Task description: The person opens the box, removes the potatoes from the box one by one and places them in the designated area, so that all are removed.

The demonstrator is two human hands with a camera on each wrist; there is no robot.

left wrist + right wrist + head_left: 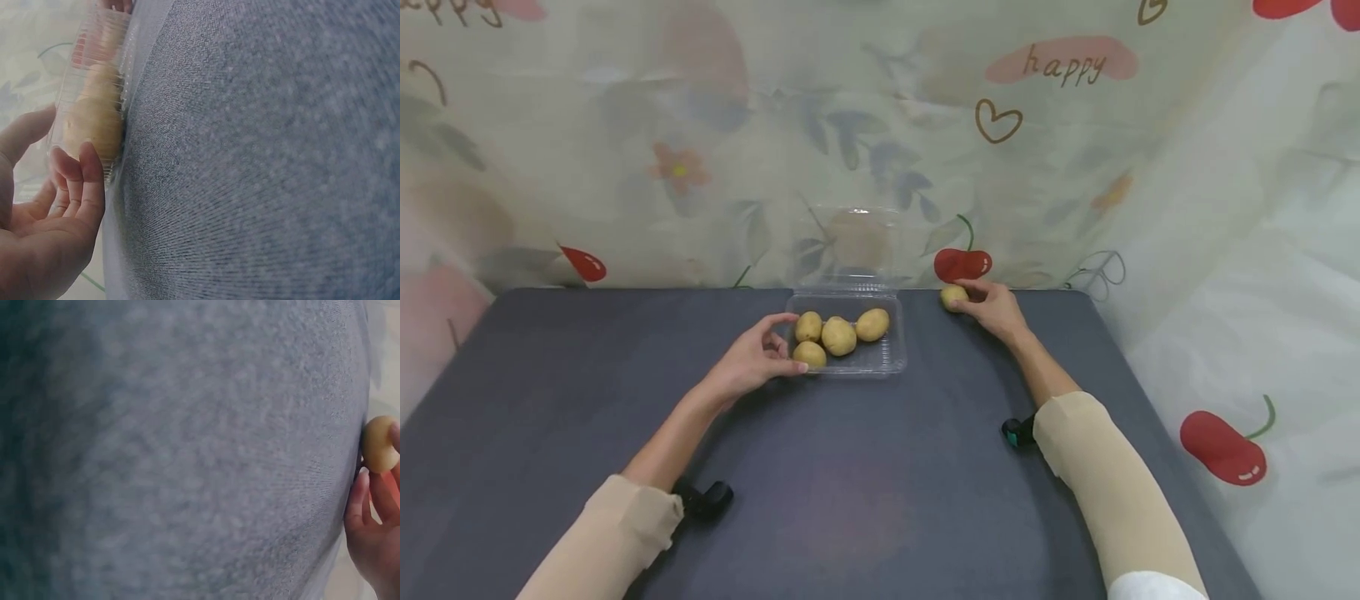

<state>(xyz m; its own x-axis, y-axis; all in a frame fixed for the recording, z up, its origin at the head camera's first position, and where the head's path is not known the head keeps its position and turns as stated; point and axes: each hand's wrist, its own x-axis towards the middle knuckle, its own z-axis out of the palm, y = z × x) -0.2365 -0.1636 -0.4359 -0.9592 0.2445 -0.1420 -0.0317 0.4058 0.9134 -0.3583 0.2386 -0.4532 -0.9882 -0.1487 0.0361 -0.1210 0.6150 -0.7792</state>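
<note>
While my left hand (752,360) cups the near-left corner of the clear box (891,357), thumb and fingers curled against its thin wall, four potatoes (838,336) lie inside it at the table's (550,375) twelve o'clock. Toward one o'clock, well apart from the box, my right hand (996,308) pinches a small loose potato (953,295). It looks firm, smooth and light; I judge a fingertip grip across its middle suits it.

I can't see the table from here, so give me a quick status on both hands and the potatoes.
Left hand holds the clear tray, four potatoes inside. Right hand grips a loose potato on the table's far edge. Nothing between it and tray.
</note>
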